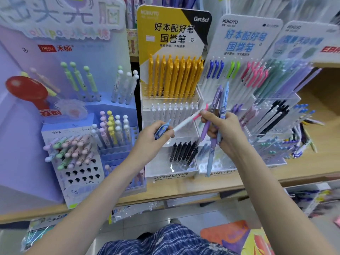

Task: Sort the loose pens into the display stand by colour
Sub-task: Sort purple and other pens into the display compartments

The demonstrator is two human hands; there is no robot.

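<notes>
Head view shows the left hand (156,133) gripping a blue pen (162,128) and a white pen (185,121), drawn from the pen bundle (218,115) clutched in the right hand (223,131), likely picking its colour row in the stand (237,74).

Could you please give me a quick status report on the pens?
Left hand grips blue pen and white pen. Right hand holds loose pens, pinching white pen. Nothing blocks stand.

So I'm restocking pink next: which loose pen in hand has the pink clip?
The white pen spanning both hands; the others are purple or blue.
</notes>
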